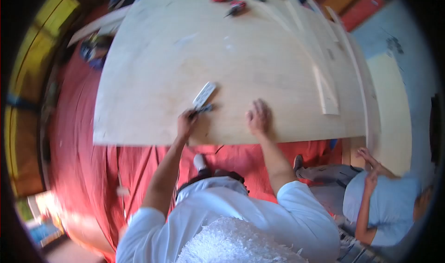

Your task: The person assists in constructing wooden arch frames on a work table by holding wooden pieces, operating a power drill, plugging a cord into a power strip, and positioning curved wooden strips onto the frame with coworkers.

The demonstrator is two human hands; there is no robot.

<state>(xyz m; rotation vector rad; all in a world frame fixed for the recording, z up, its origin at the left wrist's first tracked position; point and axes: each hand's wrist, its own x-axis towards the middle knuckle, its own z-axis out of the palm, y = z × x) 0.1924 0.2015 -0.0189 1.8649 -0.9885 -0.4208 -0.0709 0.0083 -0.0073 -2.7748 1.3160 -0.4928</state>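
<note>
A large pale wooden board (153, 54) lies in front of me. Near its front edge my left hand (186, 123) is closed round a dark object with a bluish part (205, 108), too small to make out clearly. Just beyond that hand lies a white power strip (204, 94), slanting up to the right. To the right, my right hand (258, 116) rests on the board with its fingers apart, and nothing shows in it.
Red and black power tools (235, 7) lie at the board's far side. Long wooden strips (327, 89) run along the right. Red sheeting (83, 124) covers the floor. A person (382, 200) in a light shirt is at the lower right, hands together.
</note>
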